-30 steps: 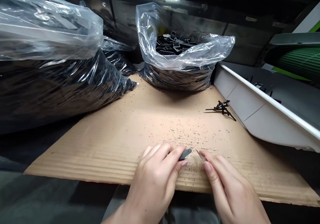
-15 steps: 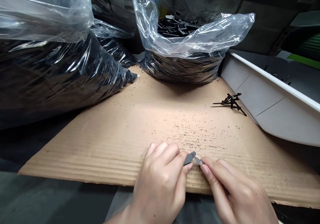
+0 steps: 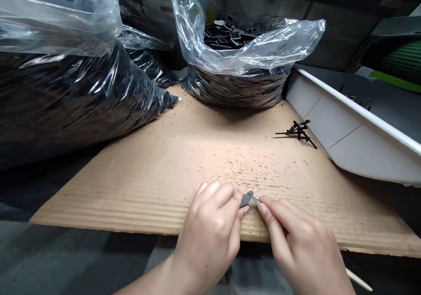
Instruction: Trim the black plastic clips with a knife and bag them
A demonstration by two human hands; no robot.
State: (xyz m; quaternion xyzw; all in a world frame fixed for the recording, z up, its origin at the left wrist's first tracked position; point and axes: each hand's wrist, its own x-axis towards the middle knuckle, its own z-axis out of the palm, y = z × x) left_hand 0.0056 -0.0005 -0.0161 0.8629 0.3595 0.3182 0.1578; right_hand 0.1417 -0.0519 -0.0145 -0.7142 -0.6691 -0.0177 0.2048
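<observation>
Near the front edge of the cardboard sheet (image 3: 138, 163), my left hand (image 3: 212, 229) pinches a small dark grey plastic part (image 3: 246, 199) between thumb and forefinger. My right hand (image 3: 299, 238) is closed on a small pointed metal blade (image 3: 255, 200), whose tip touches or nearly touches the rounded end of the part. The rest of the blade and any handle are hidden in my fingers. Dark shavings (image 3: 253, 172) lie scattered just beyond both hands.
A clear bag (image 3: 237, 84) of black plastic parts stands at the back; a larger bag (image 3: 66, 106) fills the left. A light grey bin (image 3: 348, 141) stands at right, beside a small heap of black sprue-like pieces (image 3: 299, 132). A pale stick (image 3: 358, 279) shows at lower right.
The view has shifted slightly, so the bin and black pieces appear further left. Both hands keep their holds and appear slightly higher in view; the blade stays at the part's end.
</observation>
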